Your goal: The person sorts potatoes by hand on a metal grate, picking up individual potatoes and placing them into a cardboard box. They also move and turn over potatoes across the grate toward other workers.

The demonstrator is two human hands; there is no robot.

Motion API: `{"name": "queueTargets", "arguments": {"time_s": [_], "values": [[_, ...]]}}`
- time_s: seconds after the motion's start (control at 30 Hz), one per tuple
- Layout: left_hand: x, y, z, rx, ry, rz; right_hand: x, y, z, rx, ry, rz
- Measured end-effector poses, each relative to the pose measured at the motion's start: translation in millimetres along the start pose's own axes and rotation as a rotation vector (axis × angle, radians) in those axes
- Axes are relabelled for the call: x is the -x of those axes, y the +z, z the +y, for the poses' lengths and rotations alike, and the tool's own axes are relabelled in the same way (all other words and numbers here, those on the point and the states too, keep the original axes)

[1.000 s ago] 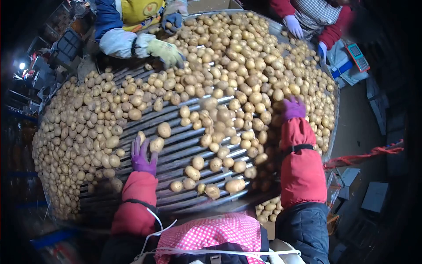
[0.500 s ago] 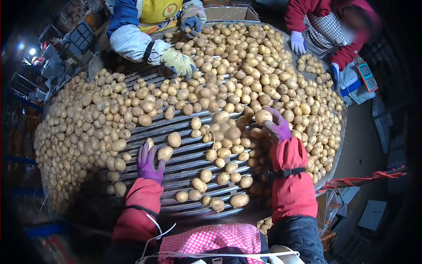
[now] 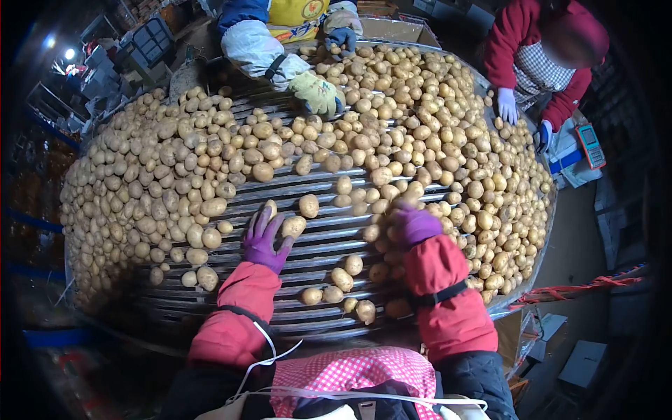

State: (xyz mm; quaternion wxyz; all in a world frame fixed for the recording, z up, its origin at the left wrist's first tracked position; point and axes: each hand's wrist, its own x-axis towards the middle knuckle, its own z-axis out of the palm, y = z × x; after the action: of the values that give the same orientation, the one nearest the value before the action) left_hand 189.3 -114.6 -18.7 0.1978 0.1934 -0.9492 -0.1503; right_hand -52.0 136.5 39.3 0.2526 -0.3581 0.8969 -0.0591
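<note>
My left hand (image 3: 264, 243), in a purple glove, rests over the slatted metal table (image 3: 318, 192) with its fingers apart. One potato (image 3: 294, 226) sits between its thumb and forefinger, and a smaller one (image 3: 271, 208) is at the fingertips. Just beyond them lies a loose potato (image 3: 309, 205). My right hand (image 3: 418, 225), also purple-gloved, reaches low into the potatoes right of the bare slats. Motion smears its fingers, and I cannot tell what they grip. Near my side, a few potatoes (image 3: 341, 279) lie on the slats between my hands.
Large heaps of potatoes cover the left (image 3: 154, 182) and right (image 3: 483, 189) of the table. Across from me, a co-worker's yellowish glove (image 3: 318, 93) touches potatoes. Another person's pale glove (image 3: 507, 105) is at the far right edge, near a red-framed keypad device (image 3: 591, 145). A carton (image 3: 399, 31) stands behind.
My right hand has moved toward me and left, down among the potatoes; the potato it held up no longer shows in its fingers. Several potatoes near it have shifted. The view has turned slightly.
</note>
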Motion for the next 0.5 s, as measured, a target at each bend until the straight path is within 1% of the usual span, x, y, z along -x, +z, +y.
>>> {"name": "queueTargets", "arguments": {"time_s": [0.03,0.07,0.1,0.13,0.23,0.3,0.37,0.4,0.43,0.47,0.5], "values": [[-0.1,0.1,-2.6,-0.016,0.039,0.004,-3.1,-16.3,6.8,0.114,0.131,-0.043],[-3.2,-6.1,2.3,0.005,0.013,-0.030,-6.1,-32.7,13.6,0.229,0.254,-0.099],[-0.4,-6.4,1.9,0.012,0.030,-0.012,-15.1,-40.4,18.8,0.342,0.335,-0.125],[-1.1,-6.9,0.3,0.011,0.044,0.017,-26.1,-40.7,20.4,0.384,0.353,-0.107],[5.5,-4.6,-5.3,0.031,0.017,0.022,-62.1,-14.7,26.1,0.401,0.265,0.025],[8.9,4.7,-14.2,0.049,0.094,0.131,-76.2,3.9,24.0,0.406,0.228,0.051],[2.4,-9.9,-11.8,0.054,0.105,0.139,-89.5,11.8,21.2,0.392,0.217,0.049],[2.9,-14.7,-10.3,0.092,0.095,0.111,-96.9,13.5,19.3,0.354,0.211,0.057],[5.2,-14.2,-11.2,0.109,0.093,0.129,-103.5,17.4,20.5,0.294,0.203,0.065],[4.9,-10.9,-12.6,0.128,0.091,0.152,-109.7,19.8,22.8,0.180,0.173,0.094],[5.9,-6.3,-13.7,0.147,0.088,0.171,-116.1,24.9,30.6,0.002,0.115,0.136]]}}
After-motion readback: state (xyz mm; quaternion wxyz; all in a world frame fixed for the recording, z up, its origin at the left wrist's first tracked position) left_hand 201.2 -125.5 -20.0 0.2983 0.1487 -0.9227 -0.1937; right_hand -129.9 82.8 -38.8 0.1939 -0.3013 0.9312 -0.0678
